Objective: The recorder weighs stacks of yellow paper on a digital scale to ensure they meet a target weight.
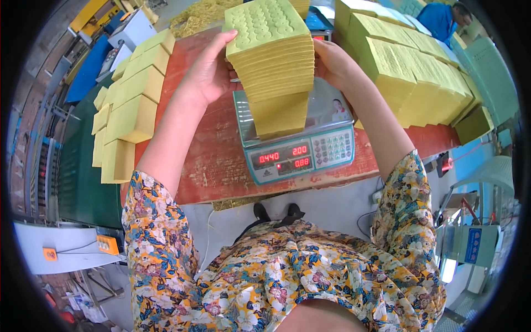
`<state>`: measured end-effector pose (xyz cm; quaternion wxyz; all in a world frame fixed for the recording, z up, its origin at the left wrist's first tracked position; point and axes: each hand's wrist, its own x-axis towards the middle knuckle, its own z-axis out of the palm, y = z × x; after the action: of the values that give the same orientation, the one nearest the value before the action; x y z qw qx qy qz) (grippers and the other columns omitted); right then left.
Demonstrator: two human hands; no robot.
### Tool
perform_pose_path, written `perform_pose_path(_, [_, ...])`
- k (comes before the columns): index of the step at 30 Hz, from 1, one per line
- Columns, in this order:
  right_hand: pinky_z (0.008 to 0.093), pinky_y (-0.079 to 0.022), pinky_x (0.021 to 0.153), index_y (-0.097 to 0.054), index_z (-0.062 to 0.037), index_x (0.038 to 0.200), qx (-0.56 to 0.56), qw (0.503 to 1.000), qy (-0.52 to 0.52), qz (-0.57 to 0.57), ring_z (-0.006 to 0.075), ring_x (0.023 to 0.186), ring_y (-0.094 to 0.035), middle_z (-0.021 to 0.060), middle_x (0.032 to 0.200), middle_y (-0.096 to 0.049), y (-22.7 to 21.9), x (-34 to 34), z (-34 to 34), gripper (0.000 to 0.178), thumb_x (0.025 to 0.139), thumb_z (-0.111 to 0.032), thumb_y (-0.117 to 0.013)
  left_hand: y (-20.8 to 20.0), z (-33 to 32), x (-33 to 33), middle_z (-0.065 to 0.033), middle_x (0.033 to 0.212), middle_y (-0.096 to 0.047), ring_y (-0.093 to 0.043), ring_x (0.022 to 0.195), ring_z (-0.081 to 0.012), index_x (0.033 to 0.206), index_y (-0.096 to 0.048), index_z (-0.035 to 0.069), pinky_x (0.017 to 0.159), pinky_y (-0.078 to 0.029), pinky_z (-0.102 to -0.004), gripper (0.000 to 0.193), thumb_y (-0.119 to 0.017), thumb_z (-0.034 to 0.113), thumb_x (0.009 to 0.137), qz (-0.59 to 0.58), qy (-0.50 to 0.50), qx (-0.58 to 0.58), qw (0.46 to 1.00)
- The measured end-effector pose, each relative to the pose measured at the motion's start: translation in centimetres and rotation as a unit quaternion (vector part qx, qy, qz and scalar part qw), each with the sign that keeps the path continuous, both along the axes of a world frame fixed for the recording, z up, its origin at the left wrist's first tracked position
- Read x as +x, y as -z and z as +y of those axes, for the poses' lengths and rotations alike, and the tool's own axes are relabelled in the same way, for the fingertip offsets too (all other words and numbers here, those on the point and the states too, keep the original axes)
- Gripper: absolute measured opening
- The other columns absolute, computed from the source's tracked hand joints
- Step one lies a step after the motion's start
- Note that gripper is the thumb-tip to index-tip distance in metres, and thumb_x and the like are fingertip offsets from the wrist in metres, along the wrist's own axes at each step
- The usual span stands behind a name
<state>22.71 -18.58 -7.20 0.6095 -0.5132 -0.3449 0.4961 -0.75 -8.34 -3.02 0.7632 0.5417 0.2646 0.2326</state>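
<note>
A tall stack of yellow paper sheets (271, 61), its top sheet pressed with rows of round marks, stands up between my hands over a digital weighing scale (301, 157). My left hand (211, 69) grips the stack's left side, thumb on the top edge. On the right side my right hand (335, 62) is closed against the stack, its fingertips partly hidden behind the paper. Below the held sheets is a smoother yellow block (280, 115) on the scale's pan; I cannot tell whether the two are separate. The scale's red display is lit.
Yellow paper blocks (133, 119) line the left of the worn red table (202, 160). Larger paper stacks (409, 83) fill its right side. Beyond them a person in blue (440, 22) bends down. Loose yellow scraps (202, 14) lie at the back.
</note>
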Motion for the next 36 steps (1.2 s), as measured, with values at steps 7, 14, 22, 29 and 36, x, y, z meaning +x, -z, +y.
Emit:
perform_pose_path(7, [0.0319, -0.050, 0.082, -0.067, -0.0082, 0.113, -0.023, 0.999, 0.005, -0.034, 0.0121, 0.089, -0.064, 0.0028, 0.098, -0.068, 0.6, -0.3, 0.0, 0.036, 0.097, -0.039, -0.058, 1.1, 0.6, 0.3, -0.0127, 0.119, -0.056, -0.054, 0.102, -0.0244, 0.133, -0.052, 0.011, 0.087, -0.046, -0.0479, 0.077, -0.073, 0.057, 0.075, 0.010, -0.045, 0.014, 0.999])
perform_pose_path(14, [0.0327, -0.051, 0.084, -0.067, -0.0077, 0.112, -0.039, 0.996, 0.039, -0.073, 0.0119, 0.091, -0.064, 0.0022, 0.101, -0.069, 0.2, -1.0, 0.2, 0.038, 0.096, -0.041, -0.059, 1.3, 0.2, 0.0, -0.0067, 0.125, -0.055, -0.051, 0.111, -0.0236, 0.136, -0.050, 0.015, 0.088, -0.045, -0.0443, 0.071, -0.067, 0.056, 0.081, 0.017, -0.047, 0.009, 0.999])
perform_pose_path(22, [0.0310, -0.050, 0.083, -0.068, -0.0098, 0.115, -0.018, 0.993, 0.039, -0.106, 0.0112, 0.092, -0.063, 0.0012, 0.101, -0.069, 1.0, -1.6, 0.3, 0.036, 0.097, -0.039, -0.057, 1.6, -1.0, 0.0, -0.0049, 0.118, -0.057, -0.051, 0.097, -0.0164, 0.134, -0.053, 0.015, 0.079, -0.040, -0.0349, 0.071, -0.061, 0.061, 0.081, 0.038, -0.093, 0.060, 0.993])
perform_pose_path(29, [0.0299, -0.046, 0.080, -0.069, -0.0047, 0.114, 0.017, 0.991, 0.064, -0.119, 0.0120, 0.094, -0.063, 0.0034, 0.104, -0.070, 2.9, -0.7, 0.8, 0.039, 0.096, -0.038, -0.058, 3.6, -0.7, 0.2, -0.0052, 0.123, -0.057, -0.051, 0.105, -0.0171, 0.138, -0.050, 0.012, 0.091, -0.040, -0.0369, 0.069, -0.042, 0.065, 0.094, 0.055, -0.134, 0.147, 0.978])
perform_pose_path(36, [0.0304, -0.043, 0.084, -0.067, -0.0025, 0.116, 0.041, 0.993, 0.110, -0.033, 0.0157, 0.097, -0.061, 0.0047, 0.111, -0.069, 5.4, 0.1, 1.1, 0.048, 0.094, -0.044, -0.058, 7.8, -3.1, 2.4, -0.0056, 0.132, -0.055, -0.050, 0.122, -0.0196, 0.140, -0.046, 0.010, 0.104, -0.038, -0.0384, 0.062, -0.044, 0.056, 0.099, -0.056, -0.215, 0.098, 0.970])
